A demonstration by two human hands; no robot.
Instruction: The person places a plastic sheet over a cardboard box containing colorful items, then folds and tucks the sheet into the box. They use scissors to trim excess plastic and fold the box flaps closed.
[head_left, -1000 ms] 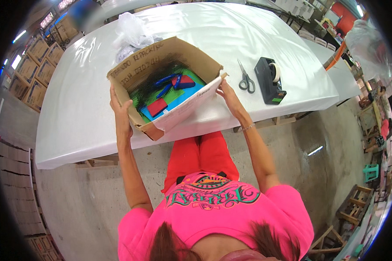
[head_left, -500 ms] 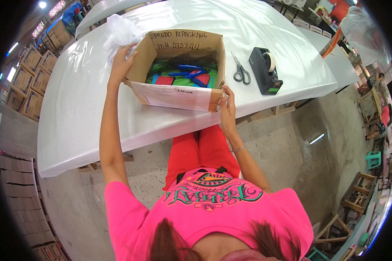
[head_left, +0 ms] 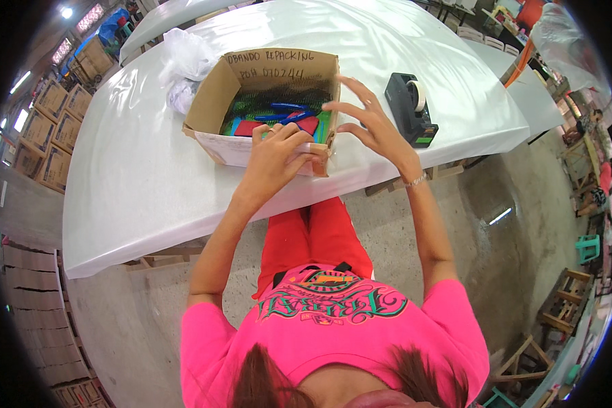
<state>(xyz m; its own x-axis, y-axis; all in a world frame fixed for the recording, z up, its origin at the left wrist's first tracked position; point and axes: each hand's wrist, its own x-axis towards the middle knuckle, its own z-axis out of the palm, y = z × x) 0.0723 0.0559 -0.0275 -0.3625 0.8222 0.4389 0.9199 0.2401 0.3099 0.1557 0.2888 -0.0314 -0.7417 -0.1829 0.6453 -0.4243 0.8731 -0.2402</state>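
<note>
An open cardboard box (head_left: pixel 207 98) with handwriting inside its far wall stands near the table's front edge. Inside lie black netting (head_left: pixel 265 98), blue pen-like items (head_left: pixel 296 117) and red and green pieces whose kind I cannot make out. My left hand (head_left: pixel 279 158) is on the box's near wall, toward the right corner, its fingers bent over the rim. Beside the box's right wall is my right hand (head_left: pixel 377 129), fingers spread and nothing in them, the tips close to the box edge. The scissors seen earlier are hidden behind this hand.
A black tape dispenser (head_left: pixel 412 112) with a roll of tape stands right of my right hand. A crumpled clear plastic bag (head_left: pixel 183 61) lies at the box's left. The white-covered table (head_left: pixel 129 204) ends just in front of me. Stacked cartons (head_left: pixel 51 136) stand far left.
My left hand has gone from the box's far left edge to its near right rim. My right hand has let go of the corner and spread open. The box has shifted slightly left.
</note>
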